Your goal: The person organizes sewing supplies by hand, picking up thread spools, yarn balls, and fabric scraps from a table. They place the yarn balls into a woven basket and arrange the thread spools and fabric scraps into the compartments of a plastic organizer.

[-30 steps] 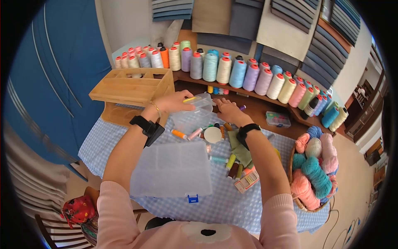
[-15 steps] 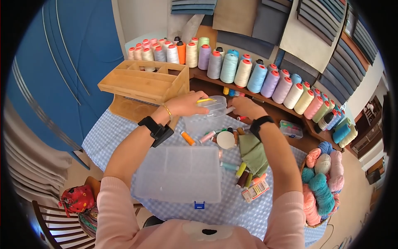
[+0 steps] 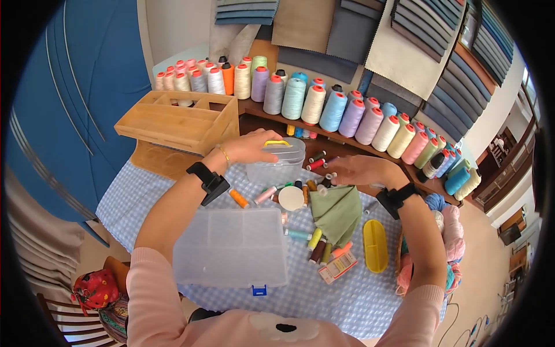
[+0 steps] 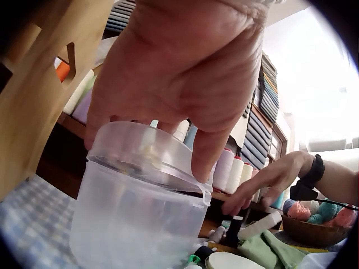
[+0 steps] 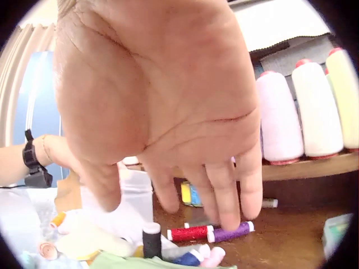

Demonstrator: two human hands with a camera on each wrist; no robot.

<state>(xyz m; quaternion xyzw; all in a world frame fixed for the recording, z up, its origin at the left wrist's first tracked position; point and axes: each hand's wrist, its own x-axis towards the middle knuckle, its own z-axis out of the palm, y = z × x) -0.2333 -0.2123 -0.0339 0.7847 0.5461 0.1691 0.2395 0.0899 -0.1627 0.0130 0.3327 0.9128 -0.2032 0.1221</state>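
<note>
My left hand point(image 3: 248, 149) holds a clear plastic container point(image 3: 274, 172) from above, its thumb and fingers around the rim of the lid point(image 4: 143, 148). The lid has a yellow handle point(image 3: 277, 142). To the right, my right hand point(image 3: 361, 171) is palm down with fingers extended, low over small thread spools. Just beyond its fingertips in the right wrist view lie a red spool point(image 5: 190, 233) and a purple spool point(image 5: 233, 233). A black spool point(image 5: 151, 240) stands nearer. A green cloth point(image 3: 338, 214) and a white round disc point(image 3: 291, 198) lie close by.
A large clear compartment box point(image 3: 231, 248) with a blue latch is in front. The wooden organizer point(image 3: 179, 124) stands left, a yellow oval tray point(image 3: 376, 246) right, beside a yarn basket point(image 3: 399, 254). Large thread cones point(image 3: 335, 110) line the shelf behind.
My right hand has moved right, away from the container, and its fingers have straightened over the spools. My left hand stays on the lid. The yellow tray has come into full view.
</note>
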